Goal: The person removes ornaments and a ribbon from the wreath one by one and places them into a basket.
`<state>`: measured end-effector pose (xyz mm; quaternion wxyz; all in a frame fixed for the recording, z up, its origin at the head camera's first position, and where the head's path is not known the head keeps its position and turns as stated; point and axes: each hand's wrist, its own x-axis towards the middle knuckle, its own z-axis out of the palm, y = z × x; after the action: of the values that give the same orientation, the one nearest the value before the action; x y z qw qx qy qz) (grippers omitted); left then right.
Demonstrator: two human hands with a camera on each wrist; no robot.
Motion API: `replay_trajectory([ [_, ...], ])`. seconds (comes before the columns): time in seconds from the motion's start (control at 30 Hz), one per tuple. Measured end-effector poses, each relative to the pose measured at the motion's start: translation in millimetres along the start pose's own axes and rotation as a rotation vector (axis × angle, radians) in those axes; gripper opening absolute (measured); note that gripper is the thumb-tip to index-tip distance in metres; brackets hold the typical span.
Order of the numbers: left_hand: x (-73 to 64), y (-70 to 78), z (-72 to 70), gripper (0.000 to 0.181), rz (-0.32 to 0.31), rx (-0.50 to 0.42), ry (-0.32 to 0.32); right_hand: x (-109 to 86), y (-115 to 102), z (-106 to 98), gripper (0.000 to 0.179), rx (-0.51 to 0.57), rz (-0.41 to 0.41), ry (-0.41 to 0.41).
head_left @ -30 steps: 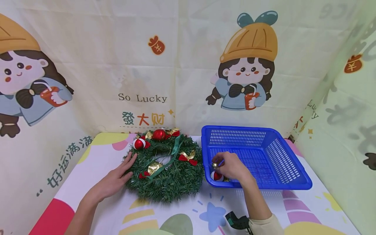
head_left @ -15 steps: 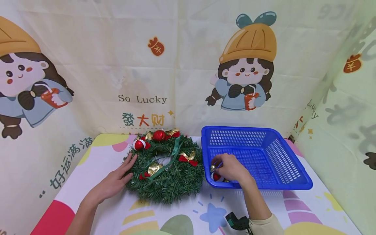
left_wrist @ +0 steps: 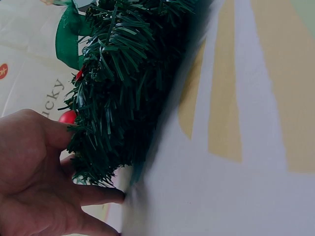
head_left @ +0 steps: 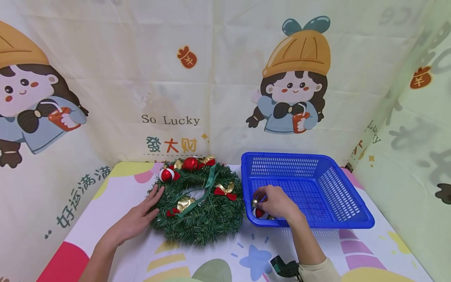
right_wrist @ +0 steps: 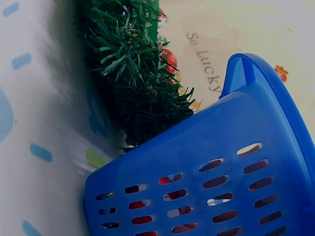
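Observation:
A green Christmas wreath (head_left: 201, 227) lies on the table, with a red ball (head_left: 190, 164), a red-and-white ball (head_left: 167, 174), gold-and-red bows (head_left: 225, 191) and a green ribbon (head_left: 211, 178). Against its left side rests my left hand (head_left: 135, 217), fingers spread and fairly straight; the left wrist view shows the fingers (left_wrist: 101, 194) at its edge. My right hand (head_left: 276, 201) reaches into the front left corner of the blue basket (head_left: 334, 224). Its curled fingers pinch a small shiny gold ball (head_left: 254, 202). Just below is another red-and-white ball (head_left: 258, 213), partly hidden by the hand.
The basket stands close beside the wreath's right side, and its slotted wall (right_wrist: 197, 152) hides the right hand in the right wrist view. A patterned cloth (head_left: 253, 258) covers the table. Printed fabric walls (head_left: 225, 78) rise behind and at the sides.
My right hand has lowered the gold ball slightly and shifted it left, toward the red-and-white ball in the basket's corner. The left hand stays against the wreath.

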<state>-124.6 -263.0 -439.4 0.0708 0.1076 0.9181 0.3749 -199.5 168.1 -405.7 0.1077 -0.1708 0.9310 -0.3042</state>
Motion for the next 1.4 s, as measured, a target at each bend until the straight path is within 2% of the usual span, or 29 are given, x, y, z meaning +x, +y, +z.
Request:
replay_trajectory([
  [0.83, 0.5, -2.7, 0.9, 0.067, -0.008, -0.019, -0.006, -4.8, -2, -4, 0.024, -0.031, 0.041, 0.036],
  [1.07, -0.4, -2.2, 0.9, 0.068, -0.009, -0.026, -0.005, -7.0, -5, -4, 0.027, 0.028, 0.038, 0.052],
  [1.23, -0.7, -1.9, 0.8, 0.068, -0.008, -0.028, -0.004, -7.3, -7, -5, 0.027, 0.063, 0.036, 0.11],
  [1.4, -0.4, -1.6, 0.7, 0.068, -0.011, -0.029, -0.006, -5.7, -10, -5, 0.029, 0.063, 0.047, 0.217],
])
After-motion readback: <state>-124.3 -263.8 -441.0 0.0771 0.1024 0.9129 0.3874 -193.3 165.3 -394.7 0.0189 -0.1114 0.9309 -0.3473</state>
